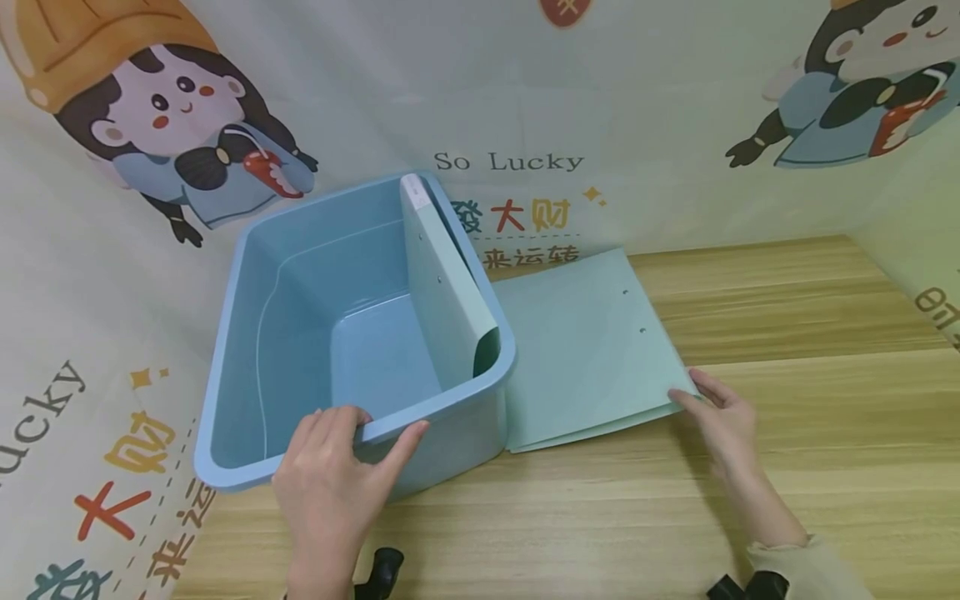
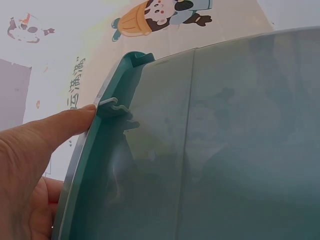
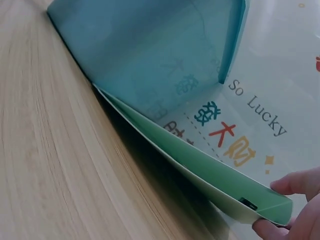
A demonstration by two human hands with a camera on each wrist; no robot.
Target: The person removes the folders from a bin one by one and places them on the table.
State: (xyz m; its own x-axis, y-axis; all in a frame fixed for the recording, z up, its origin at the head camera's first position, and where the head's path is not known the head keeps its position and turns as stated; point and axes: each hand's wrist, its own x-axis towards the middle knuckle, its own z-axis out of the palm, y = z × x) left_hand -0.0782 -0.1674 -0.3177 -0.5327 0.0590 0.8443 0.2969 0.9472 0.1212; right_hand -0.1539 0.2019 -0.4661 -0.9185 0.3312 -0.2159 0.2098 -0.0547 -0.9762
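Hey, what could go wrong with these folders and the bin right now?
The right hand pinches the loose folder near one corner, so it might slip or flop open if lifted. The standing folder is alone inside the bin, so it could topple if the bin tips.

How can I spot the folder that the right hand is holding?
Find the big blue bin on the wooden table. To its right in the head view is a pale green folder, its corner pinched by the right hand. Unlike the other folder, inside the bin, this one is outside.
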